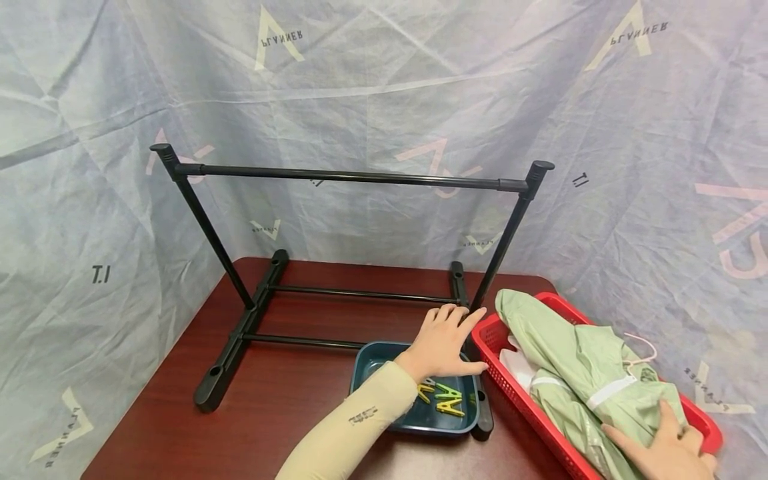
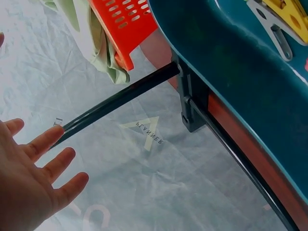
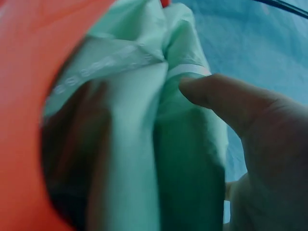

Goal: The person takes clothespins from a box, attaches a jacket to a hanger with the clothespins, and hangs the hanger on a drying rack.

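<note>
My left hand (image 1: 443, 343) hovers over a dark blue tray (image 1: 366, 367) with its fingers spread and nothing in them. In the left wrist view those fingers (image 2: 45, 144) are also apart from everything. Yellow, green and grey clothespins (image 1: 449, 400) lie in the tray. Beside it a red basket (image 1: 510, 387) holds light green garments (image 1: 576, 360) with white bands, and a pale pink hanger hook (image 1: 645, 347) sticks out. My right hand (image 1: 675, 447) lies at the near end of these garments, thumb and forefinger spread apart; in the blurred right wrist view one fingertip (image 3: 195, 89) meets the cloth.
A black rack stands on the dark red table (image 1: 288, 407), its top bar (image 1: 354, 176) bare. The rack's right foot (image 1: 482, 417) runs between tray and basket; the left foot (image 1: 210, 390) lies farther off. Grey-white printed sheeting (image 1: 372, 87) hangs around the table.
</note>
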The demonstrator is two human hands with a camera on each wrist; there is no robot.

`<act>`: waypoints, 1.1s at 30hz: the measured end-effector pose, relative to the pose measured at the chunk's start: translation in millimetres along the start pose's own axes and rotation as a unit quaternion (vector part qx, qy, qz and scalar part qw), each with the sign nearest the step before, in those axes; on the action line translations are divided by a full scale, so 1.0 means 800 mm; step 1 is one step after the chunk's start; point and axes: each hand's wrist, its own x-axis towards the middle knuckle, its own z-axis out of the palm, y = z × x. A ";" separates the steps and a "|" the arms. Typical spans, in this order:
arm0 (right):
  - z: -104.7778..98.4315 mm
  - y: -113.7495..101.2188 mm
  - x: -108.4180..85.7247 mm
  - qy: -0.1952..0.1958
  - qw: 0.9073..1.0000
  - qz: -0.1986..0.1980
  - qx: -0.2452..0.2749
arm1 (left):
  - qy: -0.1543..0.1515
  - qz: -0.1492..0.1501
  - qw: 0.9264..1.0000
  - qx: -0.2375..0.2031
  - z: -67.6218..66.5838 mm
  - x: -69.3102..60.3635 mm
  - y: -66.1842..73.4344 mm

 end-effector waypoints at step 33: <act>0.025 0.016 0.004 0.154 0.985 0.024 -0.067 | -0.009 0.025 0.999 0.028 0.023 -0.003 0.012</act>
